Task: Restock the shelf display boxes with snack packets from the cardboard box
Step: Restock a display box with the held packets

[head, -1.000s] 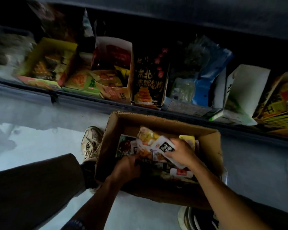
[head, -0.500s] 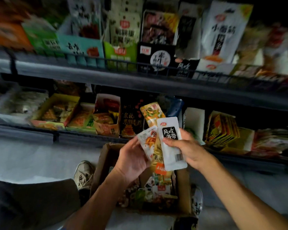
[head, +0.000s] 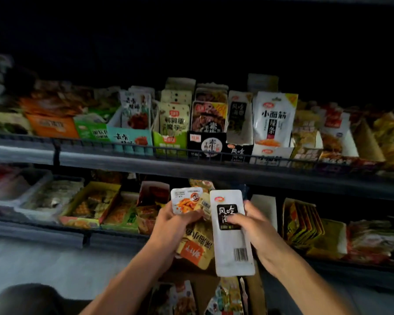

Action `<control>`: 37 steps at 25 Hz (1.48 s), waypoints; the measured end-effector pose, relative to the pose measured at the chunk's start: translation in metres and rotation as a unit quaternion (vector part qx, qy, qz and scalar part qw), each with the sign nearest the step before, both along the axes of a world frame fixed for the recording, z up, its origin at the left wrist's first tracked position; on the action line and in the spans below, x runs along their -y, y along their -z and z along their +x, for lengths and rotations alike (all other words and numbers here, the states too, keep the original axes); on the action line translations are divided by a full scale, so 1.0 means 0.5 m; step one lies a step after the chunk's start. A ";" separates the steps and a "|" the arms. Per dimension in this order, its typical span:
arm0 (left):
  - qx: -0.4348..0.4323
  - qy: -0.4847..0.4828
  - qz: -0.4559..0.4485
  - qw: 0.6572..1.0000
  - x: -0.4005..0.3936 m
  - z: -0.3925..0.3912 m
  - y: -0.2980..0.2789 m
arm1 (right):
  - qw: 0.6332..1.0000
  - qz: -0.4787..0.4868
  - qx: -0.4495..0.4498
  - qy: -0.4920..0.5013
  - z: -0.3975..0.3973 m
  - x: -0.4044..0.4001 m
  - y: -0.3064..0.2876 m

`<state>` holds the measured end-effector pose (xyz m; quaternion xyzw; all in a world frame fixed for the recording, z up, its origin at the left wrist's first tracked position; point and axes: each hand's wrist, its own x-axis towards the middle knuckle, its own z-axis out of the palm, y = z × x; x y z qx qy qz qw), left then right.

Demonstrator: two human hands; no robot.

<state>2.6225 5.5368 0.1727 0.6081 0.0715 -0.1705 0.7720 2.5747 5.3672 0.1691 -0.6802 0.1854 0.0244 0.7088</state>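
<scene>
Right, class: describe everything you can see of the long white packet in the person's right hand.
The long white packet is a flat, glossy, sealed plastic pouch, held upright with a slight tilt. It bears a small red logo at the top, a black panel with white characters, and a barcode near the bottom. The right hand pinches its middle, thumb across the black panel. It hangs in front of the lower shelf, above the cardboard box, beside the packets in the left hand.

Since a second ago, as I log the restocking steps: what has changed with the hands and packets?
Both hands came up out of the cardboard box to shelf height. The right hand now holds the long white packet upright; the left hand grips a bunch of small packets. The shelf display boxes look unchanged.
</scene>
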 end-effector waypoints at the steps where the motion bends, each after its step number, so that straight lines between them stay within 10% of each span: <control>1: 0.008 -0.002 0.005 1.000 -0.016 0.007 -0.017 | 1.000 0.006 0.025 0.010 0.001 -0.001 -0.026; 6: 0.146 0.012 0.042 0.988 -0.043 0.056 -0.097 | 0.953 0.003 0.170 0.251 0.047 0.016 -0.114; 11: 0.239 0.057 0.052 0.968 0.029 0.094 -0.125 | 0.954 -0.203 0.195 0.101 0.123 -0.094 -0.138; 25: 0.113 0.035 -0.073 0.990 0.049 0.191 -0.160 | 0.971 -0.193 0.111 0.085 0.235 0.039 -0.272; 37: 0.091 0.027 -0.075 0.993 0.009 0.279 -0.183 | 0.793 -0.596 0.111 0.064 0.495 0.237 -0.406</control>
